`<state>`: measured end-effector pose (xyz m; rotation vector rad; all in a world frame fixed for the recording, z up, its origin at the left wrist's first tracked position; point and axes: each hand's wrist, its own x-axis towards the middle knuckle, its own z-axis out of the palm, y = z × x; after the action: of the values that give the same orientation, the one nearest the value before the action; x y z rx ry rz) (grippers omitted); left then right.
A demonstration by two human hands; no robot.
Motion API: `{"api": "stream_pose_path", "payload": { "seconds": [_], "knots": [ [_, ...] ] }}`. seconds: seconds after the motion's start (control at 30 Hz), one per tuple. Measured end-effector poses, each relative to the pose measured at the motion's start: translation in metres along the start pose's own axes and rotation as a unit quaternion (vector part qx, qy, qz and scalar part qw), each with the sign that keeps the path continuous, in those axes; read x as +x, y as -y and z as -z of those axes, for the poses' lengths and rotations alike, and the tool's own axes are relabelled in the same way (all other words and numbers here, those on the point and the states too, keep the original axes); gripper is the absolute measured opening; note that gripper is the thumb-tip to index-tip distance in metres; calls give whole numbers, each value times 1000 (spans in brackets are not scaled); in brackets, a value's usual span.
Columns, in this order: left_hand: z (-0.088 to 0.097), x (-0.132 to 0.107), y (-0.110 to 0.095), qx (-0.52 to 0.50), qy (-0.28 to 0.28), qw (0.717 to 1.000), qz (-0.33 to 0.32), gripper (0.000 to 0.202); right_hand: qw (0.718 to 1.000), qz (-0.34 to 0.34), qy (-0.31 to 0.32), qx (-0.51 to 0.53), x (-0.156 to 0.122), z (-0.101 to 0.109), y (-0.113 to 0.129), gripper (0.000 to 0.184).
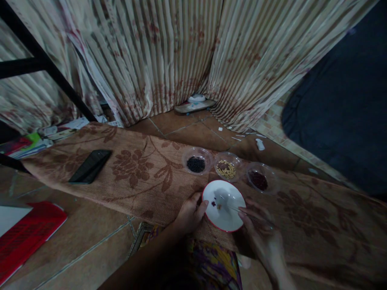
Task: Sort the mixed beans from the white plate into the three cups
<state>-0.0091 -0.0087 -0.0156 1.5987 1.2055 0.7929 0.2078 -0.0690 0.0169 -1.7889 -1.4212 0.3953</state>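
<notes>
My left hand (190,214) grips the left rim of a white bowl (228,220) with a red edge, thumb over the rim. In the bowl lie a few dark red beans (213,204) and a yellowish bean (219,207). My right hand (263,231) is closed around thin metal tweezers (256,218), whose tips reach into the bowl. Just beyond stand three clear plastic cups: one with black beans (196,164), one with yellow soybeans (226,170), one with dark red beans (257,180).
The cups and bowl are on a narrow bench with a brown floral cloth (163,193). A black phone (90,166) lies at the left. Behind are striped curtains (169,60) and a skateboard (195,106) on the tiled floor. A red bag (36,229) is at the lower left.
</notes>
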Motion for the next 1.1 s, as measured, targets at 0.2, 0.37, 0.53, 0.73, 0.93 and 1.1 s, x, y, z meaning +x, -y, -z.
{"api": "stream_pose_path", "payload": {
  "seconds": [0.2,0.37,0.53,0.73,0.93,1.1],
  "knots": [
    [-2,0,3,4,7,1000,10,32,998,36,9,-50,-4,-5,3,22],
    [-2,-1,3,7,5,1000,8,30,998,42,8,-51,-2,-8,-2,22],
    [-2,0,4,12,1,1000,7,31,999,25,2,-38,-4,-8,-2,25],
    [-2,-1,4,7,4,1000,14,30,999,19,6,-36,-4,-9,-1,25],
    [-2,0,3,-1,8,1000,8,30,999,15,10,-31,-5,-11,-5,26],
    [-2,0,4,0,3,1000,4,30,999,27,5,-32,-4,-13,-4,26]
  ]
}}
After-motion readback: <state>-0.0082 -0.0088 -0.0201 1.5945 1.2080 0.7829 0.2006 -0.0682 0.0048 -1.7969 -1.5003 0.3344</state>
